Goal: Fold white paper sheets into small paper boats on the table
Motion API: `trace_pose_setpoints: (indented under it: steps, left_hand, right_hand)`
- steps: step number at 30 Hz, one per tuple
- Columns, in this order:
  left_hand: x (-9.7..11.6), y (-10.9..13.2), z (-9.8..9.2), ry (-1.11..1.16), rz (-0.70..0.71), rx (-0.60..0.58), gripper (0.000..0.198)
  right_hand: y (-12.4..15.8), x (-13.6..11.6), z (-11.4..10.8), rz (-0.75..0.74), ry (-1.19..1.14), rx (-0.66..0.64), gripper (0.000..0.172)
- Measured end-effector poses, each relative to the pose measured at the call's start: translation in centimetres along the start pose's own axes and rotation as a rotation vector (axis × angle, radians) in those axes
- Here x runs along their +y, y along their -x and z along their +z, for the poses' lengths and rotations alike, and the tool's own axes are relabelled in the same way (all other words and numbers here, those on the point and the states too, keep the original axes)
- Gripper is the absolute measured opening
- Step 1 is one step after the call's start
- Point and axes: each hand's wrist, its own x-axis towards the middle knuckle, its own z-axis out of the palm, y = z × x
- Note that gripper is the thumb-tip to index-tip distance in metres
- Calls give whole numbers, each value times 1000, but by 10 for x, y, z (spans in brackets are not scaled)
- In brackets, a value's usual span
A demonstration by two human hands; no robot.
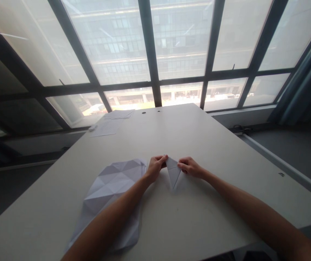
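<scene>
A small folded piece of white paper (173,174), kite-shaped with its point toward me, is held just above the white table. My left hand (156,166) pinches its upper left corner between thumb and fingers. On the other side, my right hand (189,167) grips the right corner with its fingers curled closed. A crease line crosses the upper part of the folded paper. Under and beside my left forearm lies a large creased sheet of white paper (111,185), marked with triangular folds; the forearm hides part of it.
Flat sheets of paper (106,128) and more paper (119,114) lie at the table's far left, with a small white object (92,128) beside them. A dark round spot (143,112) marks the far end. Tall windows (182,40) stand beyond the table (226,203).
</scene>
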Motion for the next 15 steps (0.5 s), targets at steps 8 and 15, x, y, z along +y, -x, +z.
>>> trace_pose_setpoints:
  steps: [8,15]
  left_hand:
    - [-4,-3,-2,-1,-48,-31,51]
    - [0,4,-1,-253,-108,-232,42]
  right_hand:
    - [1,-2,2,12,-33,24,36]
    - [-3,7,4,9,-27,243,38]
